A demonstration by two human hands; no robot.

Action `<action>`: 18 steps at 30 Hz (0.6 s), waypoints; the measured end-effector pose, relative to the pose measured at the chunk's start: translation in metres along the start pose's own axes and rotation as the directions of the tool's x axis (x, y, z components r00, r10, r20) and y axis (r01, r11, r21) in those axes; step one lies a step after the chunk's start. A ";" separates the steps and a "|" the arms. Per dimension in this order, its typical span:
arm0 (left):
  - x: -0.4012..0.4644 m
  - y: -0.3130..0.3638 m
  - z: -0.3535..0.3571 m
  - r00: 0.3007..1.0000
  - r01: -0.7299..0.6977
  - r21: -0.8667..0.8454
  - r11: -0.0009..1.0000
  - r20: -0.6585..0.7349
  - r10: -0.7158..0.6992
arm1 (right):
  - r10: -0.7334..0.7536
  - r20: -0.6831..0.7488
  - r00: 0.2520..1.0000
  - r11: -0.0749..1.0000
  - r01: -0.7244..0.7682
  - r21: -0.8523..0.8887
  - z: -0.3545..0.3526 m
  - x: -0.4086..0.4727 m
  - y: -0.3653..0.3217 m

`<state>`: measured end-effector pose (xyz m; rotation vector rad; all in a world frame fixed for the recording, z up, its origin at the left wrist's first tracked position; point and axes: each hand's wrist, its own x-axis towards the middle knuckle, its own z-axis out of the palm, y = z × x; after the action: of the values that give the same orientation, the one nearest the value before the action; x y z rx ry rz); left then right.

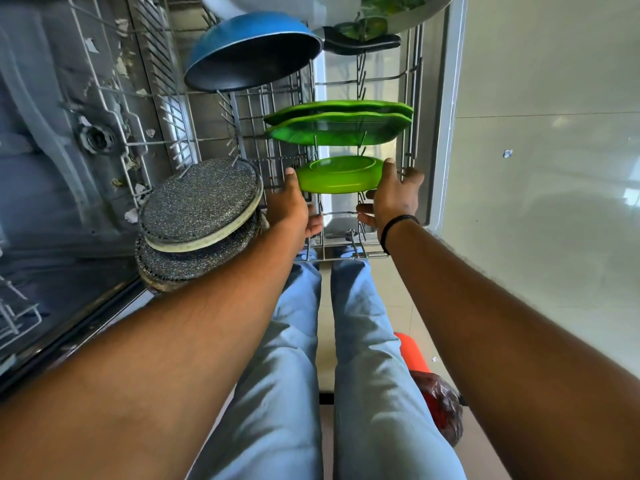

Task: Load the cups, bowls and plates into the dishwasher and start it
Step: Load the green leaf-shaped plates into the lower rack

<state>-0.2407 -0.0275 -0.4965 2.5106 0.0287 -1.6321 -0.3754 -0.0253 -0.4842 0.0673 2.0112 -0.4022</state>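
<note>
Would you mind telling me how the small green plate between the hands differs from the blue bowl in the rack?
The small green plate is shallow and light green; the blue bowl is deep, blue outside and dark inside. The plate is smaller than the bowl. The left hand and right hand flank the plate; nothing touches the bowl. Both stand on edge in the rack.

Both bare forearms were stretched forward side by side. The left hand point(294, 206) and the right hand point(393, 199) were held facing each other, fingers extended upward. A black band was worn on the right wrist.
</note>
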 end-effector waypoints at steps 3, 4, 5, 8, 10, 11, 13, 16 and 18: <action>-0.005 -0.007 -0.005 1.000 -0.013 -0.022 1.000 0.009 0.014 | -0.017 0.005 1.000 1.000 0.017 -0.010 0.000 -0.003 0.003; -0.006 -0.010 -0.006 1.000 -0.023 -0.025 0.999 0.013 0.023 | -0.022 0.008 1.000 1.000 0.022 -0.012 0.001 -0.004 0.006; -0.006 -0.012 -0.008 0.999 -0.032 -0.026 0.999 0.016 0.033 | -0.029 0.007 1.000 0.999 0.029 -0.016 0.002 -0.005 0.009; -0.008 -0.015 -0.013 0.999 -0.044 -0.032 0.999 0.017 0.044 | -0.040 -0.002 0.999 0.999 0.040 -0.020 0.005 -0.007 0.016; -0.010 -0.017 -0.016 0.998 -0.057 -0.034 0.998 0.010 0.057 | -0.038 -0.004 0.999 0.999 0.038 -0.013 0.006 -0.010 0.021; -0.010 -0.018 -0.018 0.998 -0.062 -0.037 0.997 0.009 0.063 | -0.033 -0.006 0.999 0.999 0.033 -0.011 0.006 -0.011 0.023; -0.013 -0.020 -0.021 0.998 -0.061 -0.047 0.997 0.013 0.062 | -0.025 -0.012 1.000 1.000 0.025 -0.008 0.007 -0.012 0.029; -0.023 -0.020 -0.030 0.997 -0.071 -0.041 0.997 0.033 0.073 | -0.026 -0.003 1.000 0.999 0.026 -0.043 0.002 -0.022 0.032; -0.033 -0.019 -0.038 0.995 -0.089 -0.021 0.996 0.047 0.090 | -0.050 0.005 0.999 0.996 0.050 -0.079 -0.005 -0.034 0.029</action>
<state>-0.2216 -0.0016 -0.4534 2.4203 -0.0724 -1.6485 -0.3577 0.0084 -0.4593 -0.0331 2.0271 -0.3538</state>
